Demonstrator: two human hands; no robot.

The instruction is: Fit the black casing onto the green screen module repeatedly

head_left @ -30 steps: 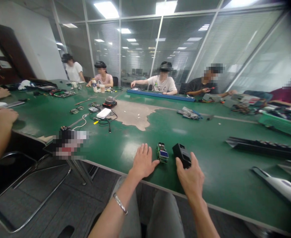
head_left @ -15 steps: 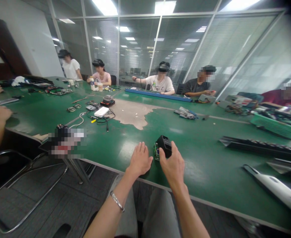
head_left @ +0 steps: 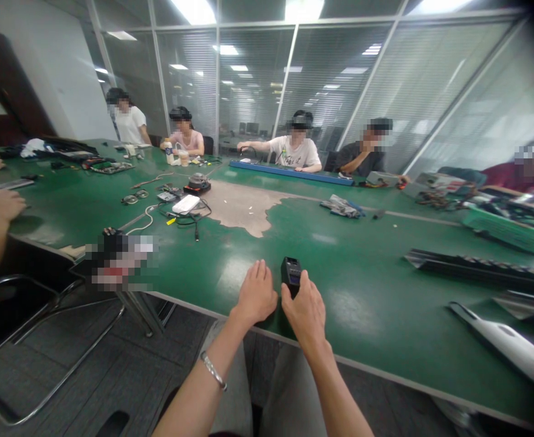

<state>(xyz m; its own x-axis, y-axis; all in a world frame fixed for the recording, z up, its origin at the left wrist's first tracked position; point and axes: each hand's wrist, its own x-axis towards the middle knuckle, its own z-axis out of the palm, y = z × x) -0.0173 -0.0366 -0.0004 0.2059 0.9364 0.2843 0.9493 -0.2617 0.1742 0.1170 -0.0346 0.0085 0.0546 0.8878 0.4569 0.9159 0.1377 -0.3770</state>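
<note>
A black plastic housing (head_left: 290, 273) stands on the green table, with a dark display showing in its face. The circuit board that carried this screen is now covered by the housing. My right hand (head_left: 307, 308) grips the lower end of the housing, thumb on its left side and fingers on its right. Just left of it, my left hand (head_left: 256, 294) lies flat on the table with nothing in it, its fingers stretched forward. A small gap separates the left hand from the housing.
A white device with a black cable (head_left: 186, 204) lies ahead to the left. Grey gloves (head_left: 341, 206) are further back. Dark metal strips (head_left: 476, 267), a white-and-black panel (head_left: 508, 340) and a green basket (head_left: 508, 229) occupy the right. Several people sit around the table.
My right hand has carried the black housing leftward and lowered it over the circuit board. The left hand has stayed on the table.
</note>
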